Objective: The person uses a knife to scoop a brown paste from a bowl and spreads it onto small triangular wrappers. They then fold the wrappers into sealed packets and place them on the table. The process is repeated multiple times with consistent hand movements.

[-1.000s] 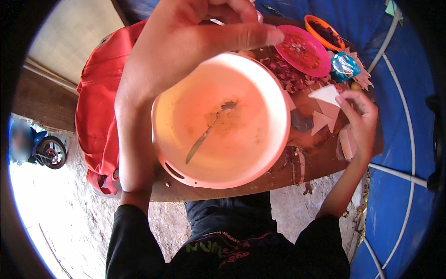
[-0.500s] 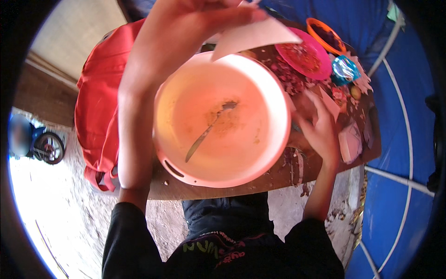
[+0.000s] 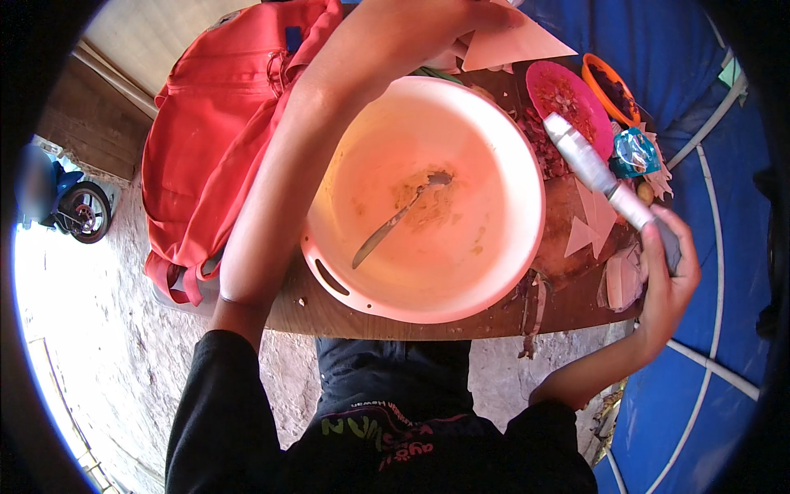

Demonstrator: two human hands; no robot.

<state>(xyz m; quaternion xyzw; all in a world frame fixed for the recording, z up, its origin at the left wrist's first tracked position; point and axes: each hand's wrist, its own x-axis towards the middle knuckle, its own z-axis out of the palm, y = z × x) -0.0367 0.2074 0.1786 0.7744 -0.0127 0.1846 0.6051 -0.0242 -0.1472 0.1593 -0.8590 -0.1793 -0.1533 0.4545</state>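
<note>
My left hand (image 3: 481, 13) reaches to the top edge, where its fingers are partly cut off; they appear closed on a pale pink sheet of paper (image 3: 522, 41) with a pointed corner. My right hand (image 3: 671, 280), at the right table edge, grips a long whitish, shiny thing (image 3: 588, 160). Motion blurs it, so its kind is unclear; it points toward the pink plate. Between my arms stands a large pale basin (image 3: 428, 309) with a metal spoon (image 3: 383, 236) and brownish residue inside.
A red backpack (image 3: 218, 123) lies left of the basin. A pink plate (image 3: 539, 82) with chopped red bits, an orange bowl (image 3: 632, 115), a blue-silver packet (image 3: 635, 152), paper triangles (image 3: 594, 218) and reddish peelings (image 3: 550, 156) crowd the right. A blue tarp (image 3: 675, 428) hangs beyond.
My right hand has moved right and has taken up the long whitish thing. My left hand has gone farther up and right with the paper. The view has shifted slightly.
</note>
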